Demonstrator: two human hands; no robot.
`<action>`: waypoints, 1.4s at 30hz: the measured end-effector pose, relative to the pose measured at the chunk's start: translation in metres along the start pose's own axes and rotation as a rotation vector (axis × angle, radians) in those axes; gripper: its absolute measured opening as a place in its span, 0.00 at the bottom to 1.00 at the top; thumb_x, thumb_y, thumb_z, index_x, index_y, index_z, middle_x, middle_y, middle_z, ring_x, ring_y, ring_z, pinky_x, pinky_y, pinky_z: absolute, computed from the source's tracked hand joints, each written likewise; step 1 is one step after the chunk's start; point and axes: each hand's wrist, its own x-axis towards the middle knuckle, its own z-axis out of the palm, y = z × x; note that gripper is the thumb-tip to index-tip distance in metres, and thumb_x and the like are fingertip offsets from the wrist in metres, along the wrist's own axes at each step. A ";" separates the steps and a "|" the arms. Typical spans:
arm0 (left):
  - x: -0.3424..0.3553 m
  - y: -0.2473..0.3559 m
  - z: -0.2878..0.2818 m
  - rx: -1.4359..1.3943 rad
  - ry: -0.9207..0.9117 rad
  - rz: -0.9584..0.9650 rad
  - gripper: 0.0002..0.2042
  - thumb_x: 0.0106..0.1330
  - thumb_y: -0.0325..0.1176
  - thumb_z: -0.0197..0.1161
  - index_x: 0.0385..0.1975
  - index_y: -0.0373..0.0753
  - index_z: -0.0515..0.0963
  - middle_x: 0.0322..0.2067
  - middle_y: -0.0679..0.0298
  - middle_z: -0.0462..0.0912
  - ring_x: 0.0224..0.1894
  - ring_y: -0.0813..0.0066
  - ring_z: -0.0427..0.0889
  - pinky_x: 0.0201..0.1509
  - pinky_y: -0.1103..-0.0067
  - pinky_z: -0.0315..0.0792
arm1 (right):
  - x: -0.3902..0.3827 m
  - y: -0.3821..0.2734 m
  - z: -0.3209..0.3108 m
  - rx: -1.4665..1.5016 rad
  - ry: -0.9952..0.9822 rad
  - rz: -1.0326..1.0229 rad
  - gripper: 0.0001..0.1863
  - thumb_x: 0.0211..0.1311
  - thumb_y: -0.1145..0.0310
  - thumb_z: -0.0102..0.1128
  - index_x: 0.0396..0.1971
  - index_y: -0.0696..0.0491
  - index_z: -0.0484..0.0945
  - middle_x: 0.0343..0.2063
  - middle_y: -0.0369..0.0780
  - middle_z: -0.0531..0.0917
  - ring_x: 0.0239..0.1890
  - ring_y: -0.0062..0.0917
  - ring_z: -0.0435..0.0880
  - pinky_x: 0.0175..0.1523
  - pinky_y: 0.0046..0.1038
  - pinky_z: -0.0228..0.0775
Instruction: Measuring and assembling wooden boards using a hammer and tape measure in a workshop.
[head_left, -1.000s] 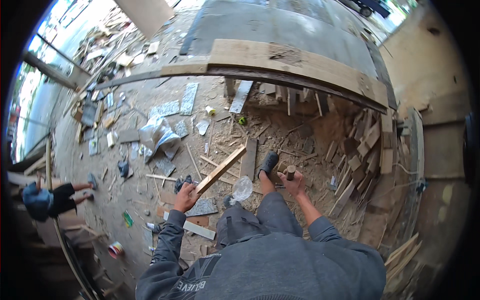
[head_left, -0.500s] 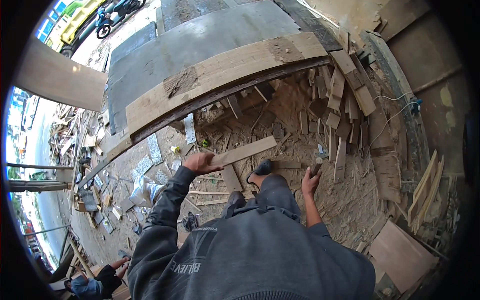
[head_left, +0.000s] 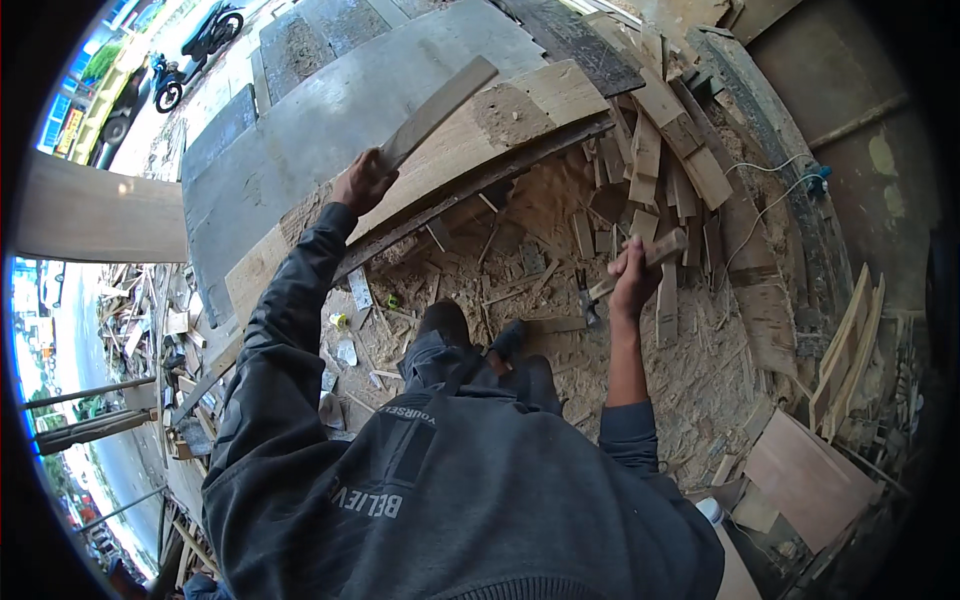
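Note:
My left hand (head_left: 364, 184) is closed round one end of a short wooden board (head_left: 440, 112). The board is held over the workbench's front edge and slants up to the right. In my right hand (head_left: 634, 284) is a hammer (head_left: 588, 300), gripped by its wooden handle. The hammer's dark metal head points left and downward, in front of the bench. Beneath the board lies the bench (head_left: 300, 105), topped with a grey sheet and a pale plank (head_left: 545, 100) along its near edge. Sawdust covers patches of that plank.
Wood offcuts (head_left: 690, 165) are heaped to the right of the bench, and wood scraps and sawdust litter the ground. A flat brown panel (head_left: 815, 480) lies at the lower right. A white cord (head_left: 765, 215) hangs near the right wall. Motorbikes (head_left: 168, 88) stand beyond the bench.
My left hand has carried the board forward and up over the bench. My right hand has risen, and the hammer now points left with its head in view. My body has moved closer to the bench.

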 end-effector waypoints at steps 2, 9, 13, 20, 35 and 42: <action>0.021 -0.034 0.009 0.123 -0.111 -0.046 0.26 0.64 0.52 0.69 0.52 0.38 0.74 0.48 0.44 0.79 0.47 0.43 0.81 0.50 0.61 0.77 | 0.022 -0.022 0.048 0.375 -0.021 0.163 0.09 0.72 0.65 0.62 0.35 0.53 0.76 0.21 0.32 0.73 0.23 0.18 0.71 0.32 0.27 0.71; 0.045 -0.102 0.039 0.298 -0.163 0.215 0.33 0.64 0.45 0.66 0.65 0.37 0.64 0.64 0.50 0.67 0.65 0.45 0.68 0.68 0.59 0.66 | 0.092 -0.014 0.188 0.651 -0.032 0.230 0.24 0.75 0.52 0.58 0.21 0.48 0.64 0.14 0.34 0.68 0.17 0.22 0.65 0.27 0.29 0.64; 0.051 -0.092 0.042 0.172 -0.229 0.177 0.36 0.63 0.46 0.67 0.67 0.38 0.62 0.66 0.52 0.67 0.67 0.48 0.69 0.70 0.60 0.65 | 0.130 0.028 0.231 0.606 0.129 0.219 0.27 0.74 0.51 0.59 0.17 0.45 0.58 0.11 0.31 0.62 0.14 0.19 0.60 0.24 0.28 0.58; 0.062 -0.081 0.027 0.201 -0.337 0.030 0.37 0.62 0.48 0.67 0.69 0.40 0.62 0.68 0.53 0.66 0.69 0.50 0.68 0.72 0.60 0.62 | 0.162 0.048 0.261 0.501 0.554 0.334 0.27 0.76 0.51 0.55 0.17 0.43 0.56 0.13 0.29 0.57 0.16 0.19 0.56 0.26 0.27 0.55; 0.072 -0.092 0.033 0.169 -0.437 -0.021 0.38 0.61 0.44 0.70 0.68 0.37 0.61 0.72 0.47 0.61 0.74 0.46 0.59 0.77 0.56 0.53 | 0.184 0.019 0.366 -0.010 0.834 0.102 0.28 0.75 0.51 0.61 0.20 0.48 0.58 0.18 0.28 0.61 0.23 0.17 0.58 0.31 0.27 0.59; 0.076 -0.090 0.036 0.150 -0.410 -0.008 0.37 0.61 0.44 0.70 0.67 0.36 0.62 0.71 0.46 0.61 0.74 0.45 0.60 0.77 0.56 0.53 | 0.224 0.035 0.394 -0.338 0.820 -0.022 0.28 0.70 0.56 0.67 0.55 0.68 0.78 0.53 0.54 0.83 0.51 0.37 0.86 0.55 0.36 0.77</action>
